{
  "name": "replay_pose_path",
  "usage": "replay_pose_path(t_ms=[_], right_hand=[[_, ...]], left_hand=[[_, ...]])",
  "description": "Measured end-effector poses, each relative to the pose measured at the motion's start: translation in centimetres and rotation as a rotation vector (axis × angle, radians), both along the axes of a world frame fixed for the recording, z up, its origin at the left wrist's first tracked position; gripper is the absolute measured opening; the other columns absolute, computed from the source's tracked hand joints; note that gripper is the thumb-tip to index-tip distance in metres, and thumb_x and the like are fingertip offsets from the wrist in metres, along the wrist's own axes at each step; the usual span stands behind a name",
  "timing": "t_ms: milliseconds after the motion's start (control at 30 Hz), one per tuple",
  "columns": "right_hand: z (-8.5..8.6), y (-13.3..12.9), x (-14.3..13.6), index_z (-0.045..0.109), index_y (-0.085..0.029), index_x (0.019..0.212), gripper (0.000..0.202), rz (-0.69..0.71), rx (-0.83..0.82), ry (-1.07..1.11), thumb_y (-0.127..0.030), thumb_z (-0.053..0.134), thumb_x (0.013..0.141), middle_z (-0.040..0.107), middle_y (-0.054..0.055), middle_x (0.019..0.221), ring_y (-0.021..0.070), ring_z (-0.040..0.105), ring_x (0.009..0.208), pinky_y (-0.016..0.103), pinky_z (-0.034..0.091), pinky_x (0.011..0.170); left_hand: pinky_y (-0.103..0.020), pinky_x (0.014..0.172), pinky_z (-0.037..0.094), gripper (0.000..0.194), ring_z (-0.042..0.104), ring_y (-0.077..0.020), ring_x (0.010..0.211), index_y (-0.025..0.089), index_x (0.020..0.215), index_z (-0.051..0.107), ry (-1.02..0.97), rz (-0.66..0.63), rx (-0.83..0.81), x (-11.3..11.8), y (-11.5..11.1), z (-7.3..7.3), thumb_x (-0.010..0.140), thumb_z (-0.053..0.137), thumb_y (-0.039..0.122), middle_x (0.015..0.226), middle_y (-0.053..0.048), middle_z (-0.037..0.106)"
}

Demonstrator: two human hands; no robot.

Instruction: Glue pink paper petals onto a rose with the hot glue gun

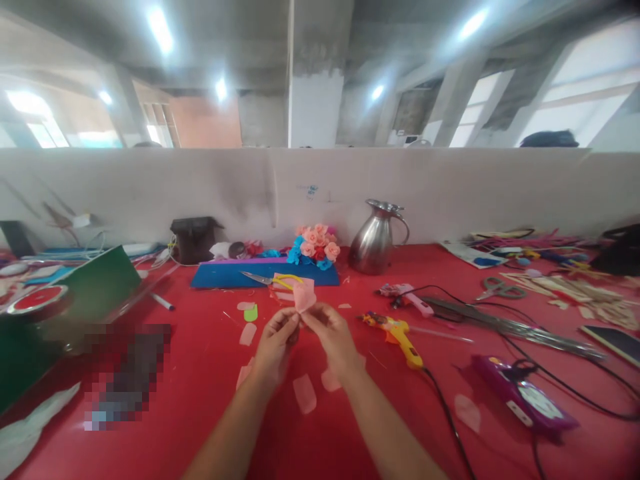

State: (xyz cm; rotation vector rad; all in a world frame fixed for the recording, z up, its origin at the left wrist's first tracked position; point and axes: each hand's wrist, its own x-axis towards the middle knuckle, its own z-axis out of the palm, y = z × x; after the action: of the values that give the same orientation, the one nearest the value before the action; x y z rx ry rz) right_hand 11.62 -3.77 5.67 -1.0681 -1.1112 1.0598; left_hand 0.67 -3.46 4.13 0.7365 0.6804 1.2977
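Note:
Both hands meet over the red table, pinching the lower end of a pink paper petal (305, 293) that stands up between them. My left hand (279, 337) is closed, its thumb and fingers at the petal's base. From the other side, my right hand (327, 333) is closed on the same base; the exact fingertip contact is partly hidden. Loose pink petals lie around them, one petal (305, 393) below the hands and another petal (247, 334) to the left, near a green paper piece (251, 313). Just behind the hands lie yellow-handled scissors (260, 278).
A yellow glue gun (403, 340) and a pink glue gun (410, 298) lie to the right with cords, near a purple power strip (525, 393). Behind are a paper flower bunch (316, 245), a blue board (220, 275) and a steel jug (374, 240). A green board (115, 277) leans left.

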Motion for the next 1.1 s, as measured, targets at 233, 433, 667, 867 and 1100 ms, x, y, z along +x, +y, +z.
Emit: replay_pose_path(t_ms=[233,433,667,867,1100], right_hand=[[-0.3,-0.5,-0.2,0.061,-0.018,0.075,0.015,0.003,0.049,0.107,-0.032,0.063,0.071,0.060,-0.001,0.069,0.0127,0.056,0.066,0.026,0.047,0.067],[-0.2,-0.9,-0.2,0.060,-0.018,0.078,0.015,-0.006,0.029,0.130,-0.031,0.063,0.072,0.060,0.000,0.070,0.0129,0.055,0.066,0.027,0.048,0.068],[-0.6,-0.8,-0.1,0.059,-0.018,0.080,0.015,-0.034,0.058,0.068,-0.031,0.063,0.074,0.062,0.002,0.077,0.0145,0.058,0.073,0.027,0.046,0.070],[-0.3,-1.1,0.0,0.060,-0.019,0.085,0.017,-0.054,0.105,0.081,-0.032,0.062,0.074,0.064,0.002,0.081,0.0163,0.059,0.076,0.028,0.045,0.069],[-0.8,-1.1,0.9,0.065,-0.021,0.079,0.011,-0.053,0.103,0.180,-0.025,0.057,0.073,0.065,0.001,0.077,0.0164,0.057,0.075,0.027,0.042,0.070]], left_hand=[[-0.018,0.055,0.033,0.022,0.043,-0.0044,0.056,0.019,0.082,0.064,-0.009,-0.035,-0.005,0.4,0.0,-0.4,0.064,0.073,0.028,0.068,0.003,0.055],[-0.017,0.055,0.033,0.021,0.043,-0.0044,0.057,0.019,0.084,0.064,0.000,-0.042,-0.002,0.5,-0.1,-0.8,0.066,0.071,0.028,0.068,0.002,0.055],[-0.017,0.054,0.032,0.019,0.040,-0.0038,0.054,0.020,0.084,0.063,0.021,-0.028,0.023,0.8,-0.3,-0.8,0.067,0.071,0.027,0.067,0.003,0.054],[-0.017,0.054,0.032,0.022,0.043,-0.0044,0.055,0.019,0.084,0.063,0.023,-0.022,0.017,0.8,-0.3,-1.0,0.066,0.071,0.028,0.068,0.003,0.055],[-0.016,0.054,0.034,0.024,0.047,-0.0050,0.057,0.018,0.083,0.062,-0.017,-0.017,-0.020,0.7,-0.1,-1.1,0.064,0.074,0.025,0.067,0.002,0.056]])
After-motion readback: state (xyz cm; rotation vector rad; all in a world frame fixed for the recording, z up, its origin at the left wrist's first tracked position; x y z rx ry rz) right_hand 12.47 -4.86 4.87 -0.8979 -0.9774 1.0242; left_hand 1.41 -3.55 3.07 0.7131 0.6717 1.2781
